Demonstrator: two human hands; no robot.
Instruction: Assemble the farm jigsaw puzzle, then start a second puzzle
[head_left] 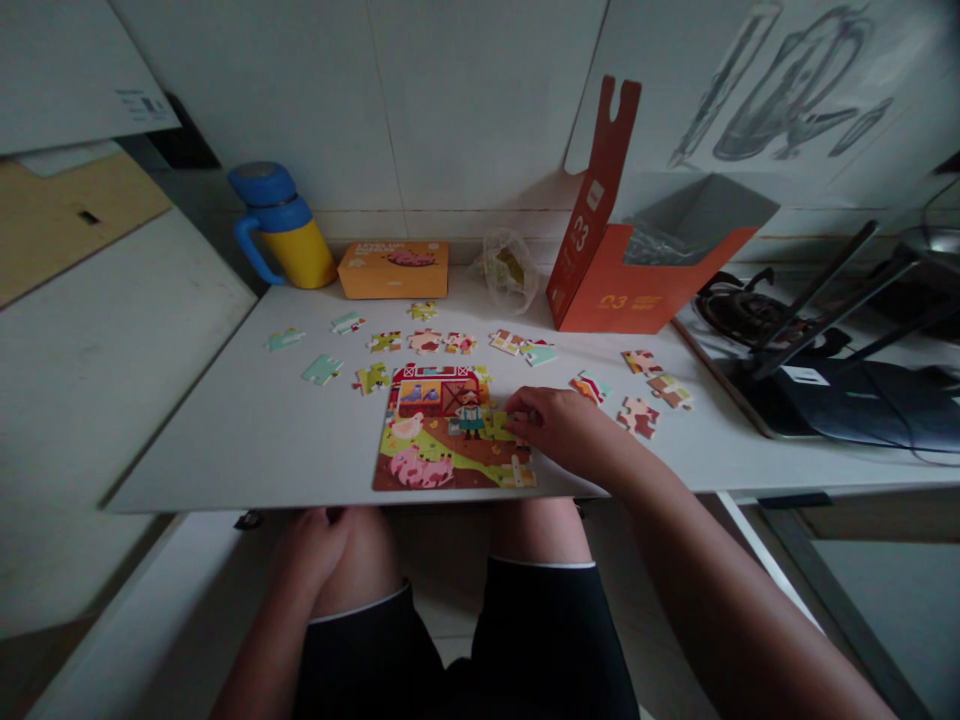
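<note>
A partly built farm jigsaw puzzle (442,440) lies at the front edge of the white table (247,430). My right hand (562,425) rests on its right side, fingers bent and pressed onto a piece at the puzzle's edge. Below the table, my left hand (319,550) lies on my left knee, fingers curled over it and holding nothing. Several loose puzzle pieces (424,342) are scattered behind the puzzle, with more loose pieces (652,392) to the right of my right hand.
A blue and yellow jug (281,230), a small orange box (394,270), a crumpled plastic bag (510,265) and an open orange carton (637,270) stand along the back wall. A gas stove (825,340) with dark objects fills the right side.
</note>
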